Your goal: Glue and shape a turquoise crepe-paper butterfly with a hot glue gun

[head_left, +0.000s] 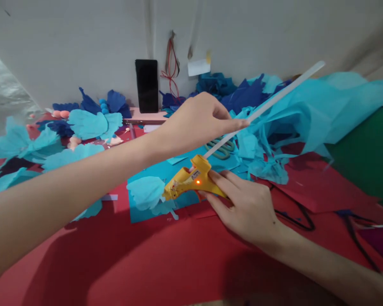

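In my right hand (249, 206) is a yellow hot glue gun (191, 178), gripped by its handle, with a small orange light lit on its side. Its nozzle points left, close to a light-blue paper petal piece (147, 192). My left hand (207, 123) reaches across above the gun and pinches a long, whitish glue stick (284, 93). The stick's lower end meets the back of the gun and its upper end slants up to the right. Under the gun lies a blue sheet (137, 214). Green-handled scissors (221, 148) are partly hidden behind the stick.
Light-blue paper flowers (89, 123) crowd the left side. A black phone (147, 87) leans on the wall, near a hanging red cord (170, 63). Crumpled blue tissue paper (319, 106) fills the right back. A black cable (300, 212) runs over the red table surface (147, 263).
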`<state>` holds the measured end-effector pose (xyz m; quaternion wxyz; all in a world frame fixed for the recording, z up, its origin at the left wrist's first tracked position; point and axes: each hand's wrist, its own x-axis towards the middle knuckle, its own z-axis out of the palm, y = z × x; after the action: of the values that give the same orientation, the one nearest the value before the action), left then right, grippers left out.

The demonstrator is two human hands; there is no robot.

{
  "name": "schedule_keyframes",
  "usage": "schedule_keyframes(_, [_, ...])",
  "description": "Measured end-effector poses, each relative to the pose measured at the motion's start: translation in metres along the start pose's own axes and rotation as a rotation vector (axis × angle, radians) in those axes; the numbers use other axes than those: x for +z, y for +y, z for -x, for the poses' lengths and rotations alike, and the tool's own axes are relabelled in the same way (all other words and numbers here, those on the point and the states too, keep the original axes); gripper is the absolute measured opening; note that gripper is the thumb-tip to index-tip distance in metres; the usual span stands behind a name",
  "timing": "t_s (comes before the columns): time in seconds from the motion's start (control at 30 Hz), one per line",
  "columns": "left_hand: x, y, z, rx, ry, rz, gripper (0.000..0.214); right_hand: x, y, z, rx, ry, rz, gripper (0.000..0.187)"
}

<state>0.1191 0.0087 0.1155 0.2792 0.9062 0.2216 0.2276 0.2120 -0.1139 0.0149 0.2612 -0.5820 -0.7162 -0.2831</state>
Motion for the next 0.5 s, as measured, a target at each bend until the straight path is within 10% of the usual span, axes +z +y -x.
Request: schedule_keyframes(0.5, [0.0072, -0.0069, 0.0005, 0.020, 0.005, 0.016, 0.023, 0.0001, -0.0037, 0.0025, -0.034, -0.006, 0.006, 0.028])
